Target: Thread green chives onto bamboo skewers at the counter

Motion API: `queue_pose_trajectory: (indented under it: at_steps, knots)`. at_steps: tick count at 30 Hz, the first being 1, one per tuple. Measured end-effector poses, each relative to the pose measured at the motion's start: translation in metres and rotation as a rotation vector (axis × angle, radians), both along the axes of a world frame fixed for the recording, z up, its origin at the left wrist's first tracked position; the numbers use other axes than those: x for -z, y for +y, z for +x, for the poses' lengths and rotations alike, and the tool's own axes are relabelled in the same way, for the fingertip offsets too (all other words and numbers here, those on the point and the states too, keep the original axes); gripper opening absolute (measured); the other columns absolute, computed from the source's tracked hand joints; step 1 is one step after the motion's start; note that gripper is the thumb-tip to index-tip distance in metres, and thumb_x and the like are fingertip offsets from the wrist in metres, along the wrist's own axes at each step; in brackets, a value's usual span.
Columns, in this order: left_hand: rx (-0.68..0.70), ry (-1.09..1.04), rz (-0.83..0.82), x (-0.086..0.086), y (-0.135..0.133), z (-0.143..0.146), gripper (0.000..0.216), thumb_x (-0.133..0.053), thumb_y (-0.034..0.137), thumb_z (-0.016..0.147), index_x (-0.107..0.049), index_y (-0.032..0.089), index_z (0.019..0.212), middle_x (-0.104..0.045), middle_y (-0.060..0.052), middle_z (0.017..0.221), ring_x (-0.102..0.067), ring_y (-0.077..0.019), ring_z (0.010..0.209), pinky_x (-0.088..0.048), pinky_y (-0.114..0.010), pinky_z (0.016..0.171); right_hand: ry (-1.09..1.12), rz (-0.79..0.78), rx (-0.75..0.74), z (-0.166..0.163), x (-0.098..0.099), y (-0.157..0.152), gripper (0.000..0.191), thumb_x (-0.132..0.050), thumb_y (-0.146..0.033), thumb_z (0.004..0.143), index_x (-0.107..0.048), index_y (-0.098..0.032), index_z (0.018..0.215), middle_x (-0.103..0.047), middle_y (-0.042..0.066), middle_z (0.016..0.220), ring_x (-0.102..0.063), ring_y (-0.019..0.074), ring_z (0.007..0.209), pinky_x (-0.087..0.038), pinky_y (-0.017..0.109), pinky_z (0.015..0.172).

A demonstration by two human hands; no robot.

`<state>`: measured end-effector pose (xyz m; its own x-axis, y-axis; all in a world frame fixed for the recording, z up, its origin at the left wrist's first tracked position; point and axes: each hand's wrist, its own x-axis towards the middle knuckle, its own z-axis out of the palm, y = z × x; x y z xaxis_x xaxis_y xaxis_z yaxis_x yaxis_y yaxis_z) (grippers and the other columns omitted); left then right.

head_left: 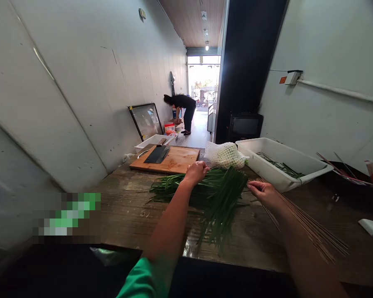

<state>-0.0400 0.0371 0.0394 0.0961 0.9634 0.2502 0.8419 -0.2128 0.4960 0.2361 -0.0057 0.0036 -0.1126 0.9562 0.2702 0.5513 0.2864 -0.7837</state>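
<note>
A large heap of long green chives [225, 190] lies on the wooden table, some of its leaves hanging toward the near edge. My left hand [196, 171] is closed over the far side of the heap, and what its curled fingers hold is hidden. At the cut ends on the right, my right hand [263, 191] is pinched, thumb against fingers. Whatever sits in that pinch is too small to make out. Thin bamboo skewers [311, 225] lie in a loose bundle beneath and beside my right wrist.
A cleaver [157, 154] rests on a wooden cutting board [182, 159] at the back left. Beside it are net-wrapped vegetables [225, 155] and a white tub [282, 151] with some green leaves inside. A person [185, 109] bends over bags farther back.
</note>
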Motion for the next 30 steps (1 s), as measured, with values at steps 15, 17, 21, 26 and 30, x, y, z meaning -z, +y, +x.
queue_pose_trajectory:
  at_steps: [15,17,21,26,30]
  knots:
    - [0.194,-0.566,-0.127,0.008,0.001,0.019,0.037,-0.041,0.005,0.073,-0.066,0.012,0.100,-0.067,-0.002,0.079,-0.051,-0.0046,0.053,-0.040,-0.016,0.051,-0.001,0.006,-0.008,-0.001,-0.001,-0.001,0.037,-0.055,-0.046,0.074,-0.072,-0.015,0.084,-0.070,0.006,0.076,-0.060,0.0190,0.069,-0.044,0.028,0.061]
    - [0.166,-0.516,-0.077,0.008,0.001,0.018,0.033,-0.043,0.009,0.076,-0.068,0.012,0.097,-0.065,-0.001,0.073,-0.049,-0.0053,0.053,-0.038,-0.016,0.051,-0.006,0.004,-0.008,-0.002,-0.003,-0.002,0.036,-0.055,-0.046,0.074,-0.072,-0.015,0.083,-0.071,0.006,0.077,-0.061,0.0199,0.072,-0.045,0.029,0.065]
    - [0.154,-0.380,0.031,0.009,0.001,0.021,0.027,-0.050,0.029,0.082,-0.071,0.015,0.094,-0.065,0.000,0.069,-0.055,-0.0097,0.066,-0.042,-0.019,0.061,0.000,0.010,-0.022,-0.003,-0.004,-0.002,0.036,-0.054,-0.046,0.074,-0.073,-0.016,0.083,-0.072,0.006,0.081,-0.062,0.0210,0.076,-0.046,0.030,0.068]
    - [0.171,-0.328,0.070,0.013,-0.001,0.031,0.037,-0.041,0.039,0.089,-0.067,0.020,0.107,-0.067,-0.001,0.069,-0.060,-0.0129,0.071,-0.044,-0.022,0.069,0.006,0.012,-0.014,-0.003,-0.005,-0.003,0.037,-0.054,-0.046,0.074,-0.073,-0.015,0.084,-0.071,0.006,0.078,-0.061,0.0197,0.073,-0.045,0.028,0.064]
    - [0.146,-0.291,0.056,0.016,-0.003,0.039,0.032,-0.040,0.029,0.090,-0.064,0.019,0.109,-0.065,0.000,0.062,-0.059,-0.0129,0.064,-0.044,-0.023,0.070,0.002,0.010,-0.008,-0.003,-0.004,-0.003,0.038,-0.055,-0.047,0.074,-0.072,-0.015,0.084,-0.070,0.006,0.078,-0.060,0.0192,0.071,-0.045,0.027,0.062]
